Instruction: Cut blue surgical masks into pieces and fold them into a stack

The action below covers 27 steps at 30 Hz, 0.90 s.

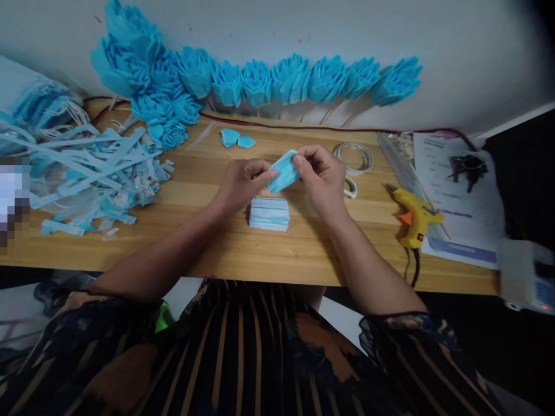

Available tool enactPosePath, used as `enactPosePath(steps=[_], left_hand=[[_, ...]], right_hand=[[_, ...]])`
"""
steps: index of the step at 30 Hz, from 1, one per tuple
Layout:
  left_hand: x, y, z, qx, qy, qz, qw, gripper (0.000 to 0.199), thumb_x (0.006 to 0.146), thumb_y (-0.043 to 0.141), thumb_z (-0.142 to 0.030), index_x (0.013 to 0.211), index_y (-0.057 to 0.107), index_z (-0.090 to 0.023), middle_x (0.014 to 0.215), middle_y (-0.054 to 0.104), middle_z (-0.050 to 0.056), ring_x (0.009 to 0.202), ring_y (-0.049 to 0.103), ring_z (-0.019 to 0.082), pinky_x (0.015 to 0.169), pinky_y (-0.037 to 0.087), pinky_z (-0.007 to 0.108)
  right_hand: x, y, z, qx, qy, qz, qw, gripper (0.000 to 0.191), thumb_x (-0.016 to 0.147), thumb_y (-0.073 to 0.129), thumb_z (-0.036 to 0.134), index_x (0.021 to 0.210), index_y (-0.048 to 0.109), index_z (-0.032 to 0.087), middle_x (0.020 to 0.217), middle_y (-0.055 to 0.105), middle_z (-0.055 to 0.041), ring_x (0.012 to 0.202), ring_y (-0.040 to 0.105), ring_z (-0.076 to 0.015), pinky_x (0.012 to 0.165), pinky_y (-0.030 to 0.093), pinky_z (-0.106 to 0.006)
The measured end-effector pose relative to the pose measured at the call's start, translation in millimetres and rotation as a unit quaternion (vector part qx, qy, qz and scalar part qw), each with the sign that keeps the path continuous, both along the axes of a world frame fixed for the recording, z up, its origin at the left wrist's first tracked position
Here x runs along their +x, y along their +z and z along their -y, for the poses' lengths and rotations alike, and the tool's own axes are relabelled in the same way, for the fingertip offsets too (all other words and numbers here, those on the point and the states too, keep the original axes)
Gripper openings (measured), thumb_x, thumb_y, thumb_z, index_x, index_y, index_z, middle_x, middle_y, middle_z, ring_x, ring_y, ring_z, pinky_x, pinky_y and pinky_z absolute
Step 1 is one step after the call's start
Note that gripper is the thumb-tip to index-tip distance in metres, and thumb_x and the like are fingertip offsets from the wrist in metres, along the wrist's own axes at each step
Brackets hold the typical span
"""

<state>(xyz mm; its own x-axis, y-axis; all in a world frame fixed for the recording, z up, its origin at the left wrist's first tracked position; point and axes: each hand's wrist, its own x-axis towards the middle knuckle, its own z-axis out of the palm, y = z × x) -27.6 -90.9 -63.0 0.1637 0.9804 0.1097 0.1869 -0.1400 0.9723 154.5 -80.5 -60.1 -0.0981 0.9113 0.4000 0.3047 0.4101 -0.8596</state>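
Observation:
Between my two hands is a small light-blue piece of folded fabric (pixel 284 171), held up above the table. My left hand (pixel 244 184) pinches its left edge between thumb and fingers. At its upper right corner, my right hand (pixel 321 176) grips it with the thumb on top. Just below my hands lies a neat stack of pale blue rectangular pieces (pixel 269 214). Behind them, two small cut blue pieces (pixel 237 138) rest on the wood.
Blue fabric flowers (pixel 290 80) on sticks lean along the wall. Cut strips (pixel 108 167) heap at the left. Tape rolls (pixel 354 159), a yellow glue gun (pixel 411 216) with its cord, papers (pixel 455 196) and keys (pixel 470 167) lie at the right. A white box (pixel 524 271) sits beyond the table's corner.

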Motion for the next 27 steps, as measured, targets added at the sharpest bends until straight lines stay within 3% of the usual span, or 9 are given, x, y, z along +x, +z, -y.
enactPosePath(steps=[5,8,10,14,21,27], left_hand=[[1.2,7.3,1.6,0.068,-0.017,-0.007,0.998,0.007,0.08,0.071,-0.025,0.082,0.073,-0.019,0.08,0.072,0.001,0.077,0.063,0.015,0.075,0.049,0.027],[0.8,9.0,1.8,0.105,-0.012,-0.01,0.994,0.011,0.08,0.072,-0.029,0.074,0.069,-0.02,0.075,0.069,0.0,0.077,0.061,0.015,0.079,0.048,0.029],[0.4,7.5,1.6,0.109,0.0,0.021,0.994,0.02,0.08,0.073,-0.033,0.067,0.066,-0.02,0.071,0.066,0.0,0.075,0.06,0.015,0.079,0.048,0.03],[0.8,4.6,2.3,0.05,0.014,0.112,0.992,0.027,0.077,0.078,-0.04,0.068,0.065,-0.019,0.074,0.064,-0.001,0.073,0.059,0.012,0.075,0.049,0.028],[-1.6,6.9,-1.3,0.017,0.049,0.116,0.992,0.024,0.08,0.078,-0.03,0.064,0.064,-0.018,0.068,0.063,-0.002,0.071,0.06,0.012,0.07,0.05,0.027],[-4.8,7.0,-5.6,-0.032,0.071,0.14,0.987,0.027,0.078,0.08,-0.024,0.058,0.063,-0.017,0.059,0.058,-0.002,0.06,0.059,0.01,0.055,0.045,0.022]], right_hand=[[-3.0,6.5,6.4,0.025,0.007,0.038,0.999,0.027,0.093,0.06,0.049,0.086,0.065,0.024,0.08,0.062,-0.0009,0.078,0.059,-0.0166,0.073,0.051,-0.032],[-5.1,9.8,10.1,0.037,0.027,0.056,0.997,0.023,0.092,0.062,0.045,0.085,0.066,0.024,0.083,0.064,-0.0014,0.083,0.061,-0.0176,0.08,0.052,-0.035],[-6.1,9.9,11.1,0.025,0.048,0.051,0.997,0.022,0.09,0.065,0.046,0.095,0.067,0.025,0.09,0.066,-0.0011,0.087,0.062,-0.018,0.082,0.053,-0.035],[-7.3,4.8,9.4,-0.019,0.091,0.026,0.995,0.043,0.084,0.072,0.05,0.121,0.061,0.03,0.099,0.067,-0.0002,0.089,0.064,-0.0181,0.077,0.055,-0.033],[0.5,1.8,0.0,-0.009,0.072,0.042,0.996,0.04,0.087,0.07,0.047,0.121,0.062,0.028,0.096,0.068,-0.0011,0.089,0.065,-0.0185,0.08,0.057,-0.035],[4.3,1.3,-2.3,0.029,0.051,0.109,0.992,0.036,0.092,0.062,0.039,0.126,0.062,0.026,0.106,0.068,-0.0024,0.098,0.064,-0.0198,0.088,0.057,-0.039]])
